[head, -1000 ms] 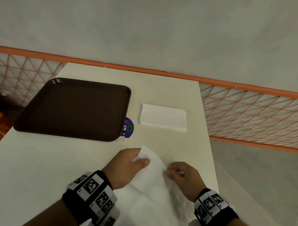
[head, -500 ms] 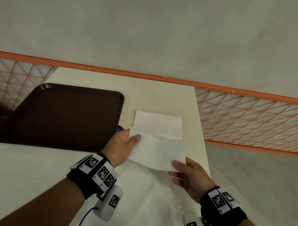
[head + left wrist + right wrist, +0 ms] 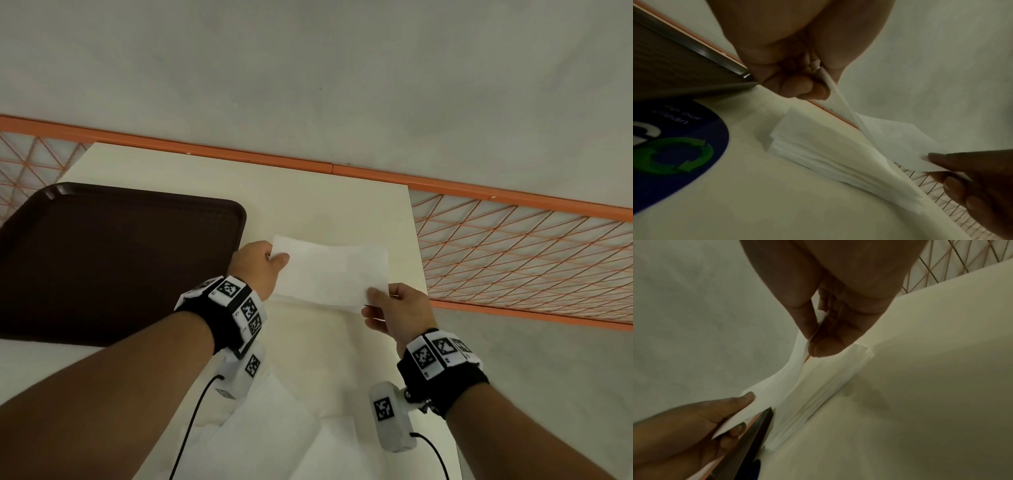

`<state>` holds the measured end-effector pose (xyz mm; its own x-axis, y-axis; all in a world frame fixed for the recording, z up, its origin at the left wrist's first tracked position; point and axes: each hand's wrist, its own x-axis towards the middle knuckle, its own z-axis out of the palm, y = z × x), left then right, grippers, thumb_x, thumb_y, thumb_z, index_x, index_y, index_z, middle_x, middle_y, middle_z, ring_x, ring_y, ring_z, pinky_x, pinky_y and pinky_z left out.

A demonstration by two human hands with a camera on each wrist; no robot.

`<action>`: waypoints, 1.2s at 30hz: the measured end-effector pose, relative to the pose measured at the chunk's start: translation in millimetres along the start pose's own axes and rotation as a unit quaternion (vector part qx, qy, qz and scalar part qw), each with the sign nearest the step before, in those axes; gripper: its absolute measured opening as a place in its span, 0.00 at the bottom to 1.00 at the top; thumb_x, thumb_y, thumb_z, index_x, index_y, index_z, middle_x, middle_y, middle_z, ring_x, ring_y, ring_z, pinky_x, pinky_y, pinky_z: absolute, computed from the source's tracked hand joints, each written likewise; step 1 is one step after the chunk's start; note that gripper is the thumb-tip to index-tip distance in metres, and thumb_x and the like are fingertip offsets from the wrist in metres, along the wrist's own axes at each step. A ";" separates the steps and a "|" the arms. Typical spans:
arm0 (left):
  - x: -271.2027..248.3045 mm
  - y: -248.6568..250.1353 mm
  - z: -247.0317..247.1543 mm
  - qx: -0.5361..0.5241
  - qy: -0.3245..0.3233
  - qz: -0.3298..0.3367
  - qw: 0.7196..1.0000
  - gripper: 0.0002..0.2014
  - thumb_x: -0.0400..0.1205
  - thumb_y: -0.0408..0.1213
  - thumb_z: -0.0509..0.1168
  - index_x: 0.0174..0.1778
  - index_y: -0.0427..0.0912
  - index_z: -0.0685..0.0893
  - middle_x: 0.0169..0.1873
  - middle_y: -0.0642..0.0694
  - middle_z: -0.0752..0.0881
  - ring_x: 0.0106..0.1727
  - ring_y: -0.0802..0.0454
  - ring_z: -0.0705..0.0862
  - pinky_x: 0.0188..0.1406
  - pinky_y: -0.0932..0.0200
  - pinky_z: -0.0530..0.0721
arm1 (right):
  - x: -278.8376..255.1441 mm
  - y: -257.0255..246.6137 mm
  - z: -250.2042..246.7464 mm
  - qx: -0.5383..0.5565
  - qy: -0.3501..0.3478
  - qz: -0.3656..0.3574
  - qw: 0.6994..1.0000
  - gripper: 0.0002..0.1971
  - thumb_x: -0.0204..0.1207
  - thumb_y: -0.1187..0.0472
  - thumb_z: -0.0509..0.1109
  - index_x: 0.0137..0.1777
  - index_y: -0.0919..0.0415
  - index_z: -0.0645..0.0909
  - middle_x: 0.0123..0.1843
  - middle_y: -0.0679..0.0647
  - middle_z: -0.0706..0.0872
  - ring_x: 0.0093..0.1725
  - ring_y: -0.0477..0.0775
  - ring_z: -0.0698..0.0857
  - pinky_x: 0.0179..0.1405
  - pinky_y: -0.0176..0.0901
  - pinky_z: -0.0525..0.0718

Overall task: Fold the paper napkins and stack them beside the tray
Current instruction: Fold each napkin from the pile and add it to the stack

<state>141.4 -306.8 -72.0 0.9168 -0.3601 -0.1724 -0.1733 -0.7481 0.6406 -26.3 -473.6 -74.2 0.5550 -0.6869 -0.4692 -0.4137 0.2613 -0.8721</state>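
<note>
The person is holding a folded paper napkin stretched flat just above the stack of folded napkins lying beside the brown tray, the left hand pinching the corner nearest the tray and the right hand pinching the opposite near corner, probably so that the edges are lining up before it is being laid down. The head view is hiding the stack under the held napkin, while both wrist views are showing its layered edges and the gap above it.
</note>
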 end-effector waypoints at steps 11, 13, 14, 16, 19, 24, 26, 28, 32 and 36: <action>29.2 -7.5 25.0 0.083 -0.024 -0.029 0.996 0.16 0.83 0.50 0.63 0.37 0.41 0.74 0.38 0.44 0.80 0.38 0.45 0.78 0.34 0.56 0.70 | 33.3 13.8 7.2 -0.231 0.067 -0.032 0.970 0.13 0.73 0.49 0.73 0.36 0.60 0.83 0.29 0.54 0.89 0.34 0.58 0.89 0.44 0.56 0.90; 31.4 -7.8 25.4 0.100 -0.025 -0.039 0.994 0.16 0.83 0.51 0.63 0.39 0.41 0.75 0.39 0.44 0.80 0.38 0.46 0.77 0.30 0.57 0.68 | 35.5 14.7 8.3 -0.271 0.064 -0.032 0.960 0.15 0.72 0.46 0.73 0.37 0.59 0.83 0.33 0.54 0.89 0.39 0.59 0.89 0.46 0.55 0.89; 32.0 -8.2 25.2 0.107 -0.026 -0.044 0.993 0.16 0.83 0.51 0.62 0.39 0.41 0.75 0.39 0.44 0.80 0.37 0.46 0.77 0.27 0.58 0.66 | 35.9 14.7 8.3 -0.289 0.064 -0.031 0.955 0.16 0.73 0.45 0.73 0.38 0.59 0.83 0.35 0.55 0.89 0.40 0.59 0.88 0.46 0.53 0.88; 32.3 -9.2 24.4 0.115 -0.027 -0.053 0.992 0.16 0.83 0.51 0.62 0.42 0.40 0.77 0.39 0.44 0.80 0.37 0.47 0.76 0.25 0.58 0.64 | 36.1 14.8 7.7 -0.315 0.068 -0.028 0.946 0.17 0.73 0.44 0.72 0.38 0.59 0.82 0.37 0.54 0.89 0.41 0.58 0.87 0.44 0.48 0.87; 31.6 -9.7 22.8 0.111 -0.028 -0.064 0.991 0.15 0.83 0.51 0.62 0.44 0.40 0.78 0.39 0.45 0.79 0.37 0.46 0.77 0.29 0.57 0.69 | 35.7 13.8 8.2 -0.335 0.075 -0.021 0.939 0.16 0.74 0.43 0.72 0.37 0.56 0.80 0.37 0.52 0.86 0.40 0.56 0.84 0.41 0.45 0.82; 31.9 -6.5 21.0 0.127 -0.024 -0.059 0.990 0.16 0.83 0.52 0.62 0.44 0.41 0.77 0.40 0.45 0.80 0.40 0.44 0.79 0.34 0.55 0.73 | 36.6 12.1 9.4 -0.356 0.078 -0.029 0.931 0.16 0.74 0.43 0.71 0.36 0.54 0.78 0.37 0.51 0.85 0.40 0.55 0.83 0.38 0.42 0.77; 32.2 -5.9 19.9 0.140 -0.027 -0.055 0.988 0.17 0.83 0.52 0.61 0.44 0.39 0.78 0.43 0.43 0.81 0.40 0.43 0.80 0.35 0.55 0.75 | 37.2 11.2 9.5 -0.357 0.080 -0.024 0.930 0.15 0.74 0.42 0.71 0.38 0.54 0.79 0.38 0.51 0.85 0.40 0.55 0.83 0.39 0.42 0.76; 32.3 -5.3 18.3 0.158 -0.036 -0.055 0.985 0.18 0.83 0.53 0.61 0.45 0.39 0.78 0.45 0.42 0.82 0.42 0.42 0.81 0.36 0.54 0.76 | 37.9 10.6 9.4 -0.363 0.082 -0.020 0.928 0.16 0.74 0.42 0.71 0.39 0.54 0.80 0.38 0.51 0.85 0.39 0.54 0.83 0.37 0.42 0.75; 31.8 -5.3 17.4 0.175 -0.063 -0.070 0.980 0.18 0.83 0.54 0.62 0.50 0.39 0.80 0.49 0.42 0.83 0.49 0.40 0.84 0.45 0.51 0.83 | 40.1 11.0 9.0 -0.380 0.086 -0.012 0.921 0.15 0.73 0.42 0.72 0.39 0.54 0.80 0.38 0.51 0.85 0.39 0.55 0.83 0.37 0.41 0.76; 30.5 -3.5 17.8 0.180 -0.069 -0.068 0.979 0.18 0.82 0.55 0.63 0.51 0.41 0.80 0.50 0.42 0.84 0.51 0.40 0.84 0.49 0.48 0.85 | 39.9 13.6 5.9 -0.382 0.087 -0.002 0.920 0.15 0.72 0.42 0.72 0.39 0.54 0.79 0.39 0.51 0.85 0.39 0.54 0.83 0.38 0.42 0.77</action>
<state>163.6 -325.1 -92.8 0.8868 -0.2975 -0.3537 -0.1917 -0.9331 0.3042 -5.5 -493.5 -105.6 0.4609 -0.8020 -0.3799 -0.8355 -0.2478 -0.4905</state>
